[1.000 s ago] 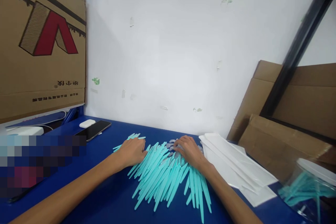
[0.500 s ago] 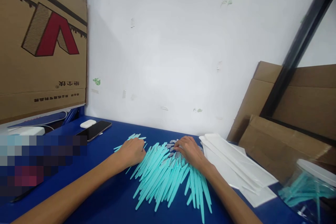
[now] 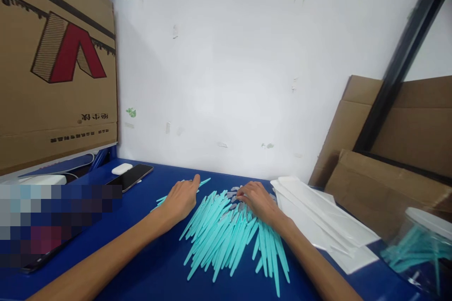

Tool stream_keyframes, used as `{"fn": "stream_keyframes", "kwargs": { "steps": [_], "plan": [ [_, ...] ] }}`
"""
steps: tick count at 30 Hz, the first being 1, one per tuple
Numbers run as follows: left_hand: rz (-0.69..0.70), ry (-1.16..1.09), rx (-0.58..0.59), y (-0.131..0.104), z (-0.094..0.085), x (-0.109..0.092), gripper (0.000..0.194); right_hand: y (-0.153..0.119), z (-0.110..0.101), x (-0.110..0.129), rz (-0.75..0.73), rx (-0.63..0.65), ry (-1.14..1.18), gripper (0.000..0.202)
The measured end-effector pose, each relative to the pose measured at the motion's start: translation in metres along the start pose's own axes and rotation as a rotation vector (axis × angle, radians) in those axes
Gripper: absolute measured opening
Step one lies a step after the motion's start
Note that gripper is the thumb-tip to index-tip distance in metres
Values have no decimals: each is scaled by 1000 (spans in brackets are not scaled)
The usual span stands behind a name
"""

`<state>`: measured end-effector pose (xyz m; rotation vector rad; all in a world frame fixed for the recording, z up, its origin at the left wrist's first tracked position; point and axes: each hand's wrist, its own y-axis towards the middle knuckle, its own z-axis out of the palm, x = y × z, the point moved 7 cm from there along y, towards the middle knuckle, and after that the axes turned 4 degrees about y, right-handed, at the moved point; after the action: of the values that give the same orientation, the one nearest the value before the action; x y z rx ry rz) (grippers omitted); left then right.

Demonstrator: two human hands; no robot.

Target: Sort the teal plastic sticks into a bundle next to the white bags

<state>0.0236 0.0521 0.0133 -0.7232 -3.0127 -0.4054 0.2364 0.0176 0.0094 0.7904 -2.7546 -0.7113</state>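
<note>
Main pile of teal sticks [image 3: 215, 240] is mid tabletop [image 3: 158, 268], fanned out, most tapered ends toward the near side, grey ends [image 3: 233, 194] bunched at the far side. Left hand [image 3: 181, 200] is just left of the pile's far part, fingers curled, thumb pointing to the far side. One loose teal stick [image 3: 205, 182] pokes out right beside the thumb; can't tell if it's pinched or just lying behind. Smaller stick group [image 3: 159, 201] is mostly hidden behind that hand, ends showing on its left.

Right hand [image 3: 258, 200] is over the pile's far right, fingers bent down at the grey ends. Fingertips hidden, can't tell if it grips any.

Right of it: white packets [image 3: 314, 214], stacked loosely, overlapping. Near right: clear jar [image 3: 415, 281], white lid [image 3: 432, 222], more teal sticks inside. Far left: phone [image 3: 132, 177], white case [image 3: 122, 168] just beside it. Printed cardboard box [image 3: 92, 99] is above that side, flattened cardboard [image 3: 379, 186] far right.
</note>
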Motion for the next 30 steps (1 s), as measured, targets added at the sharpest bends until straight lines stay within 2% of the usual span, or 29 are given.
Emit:
{"fn": "stream_keyframes", "kwargs": {
  "steps": [6,17,23,27,30],
  "plan": [
    [33,-45,-89,-4,-4,-10,27,1,5,0,11,30,-28,24],
    [92,-51,-104,-4,-1,-18,26,-1,-3,1,-63,100,-8,19],
    [96,-48,-135,-3,-6,-16,24,1,9,-2,-40,153,-68,20],
    [115,-80,-154,-3,-12,-15,23,2,11,-2,-65,148,-108,24],
    [137,-130,-161,-5,-16,-18,23,3,2,-1,-57,94,-122,26]
  ]
}}
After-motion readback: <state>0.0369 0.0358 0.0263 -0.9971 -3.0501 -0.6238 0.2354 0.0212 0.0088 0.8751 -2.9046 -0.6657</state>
